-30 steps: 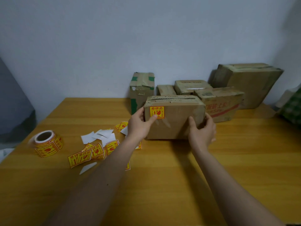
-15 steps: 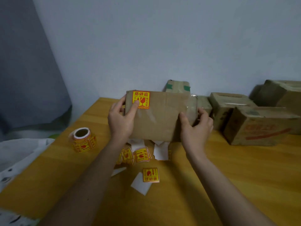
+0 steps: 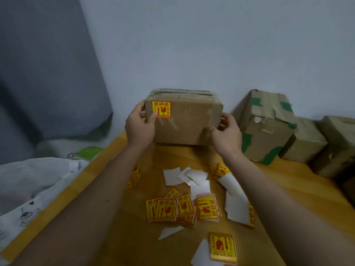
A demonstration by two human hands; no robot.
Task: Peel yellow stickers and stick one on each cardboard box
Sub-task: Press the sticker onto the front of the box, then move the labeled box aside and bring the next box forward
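A brown cardboard box [image 3: 187,120] stands at the table's far left corner near the wall. A yellow sticker [image 3: 162,108] with red print is stuck on its upper left front. My left hand [image 3: 139,127] grips the box's left end, thumb on the front beside the sticker. My right hand [image 3: 226,133] grips the right end, thumb on the front. Loose yellow stickers [image 3: 182,208] and white backing papers [image 3: 194,179] lie scattered on the wooden table [image 3: 278,189] between my forearms.
A box with green tape [image 3: 267,127] stands right of the held box, with more cardboard boxes [image 3: 311,141] further right along the wall. White cloth [image 3: 34,185] lies beyond the table's left edge, below a grey curtain [image 3: 44,73].
Both hands have carried the stickered box from the table's middle to the far left corner by the wall. The view has swung left, so the sticker roll is out of sight.
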